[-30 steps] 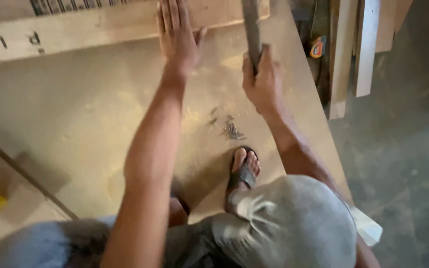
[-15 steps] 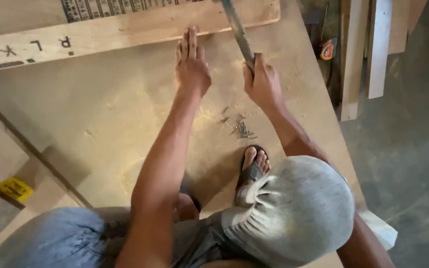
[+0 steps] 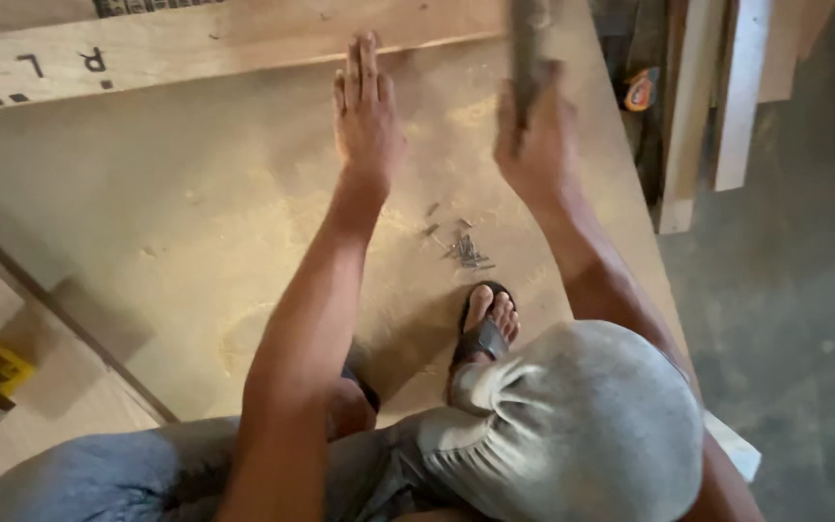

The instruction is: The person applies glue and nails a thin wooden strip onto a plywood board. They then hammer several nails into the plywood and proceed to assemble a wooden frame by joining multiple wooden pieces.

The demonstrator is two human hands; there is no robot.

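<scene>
A wide sheet of plywood fills the view like a worktop, dusty and pale, with a grey concrete floor off at 3 o'clock and a few planks leaning upright beside it. The person crouches on the sheet, one sandalled foot planted near the middle.

The left hand lies flat at 12 o'clock, fingers spread open and straight, their tips touching the edge of a long wooden batten that runs across the top of the sheet. The right hand, at about 1 o'clock, is closed around a dark, narrow tool handle — blurred, so its head cannot be made out, though it looks like a hammer.

A small heap of nails lies loose on the plywood between the two wrists, just above the foot.

The tool looks stiff and weighty for its size; a grip low on the handle suits it best. The nails are light, thin and easy to scatter — best pinched one at a time by the shank.
</scene>
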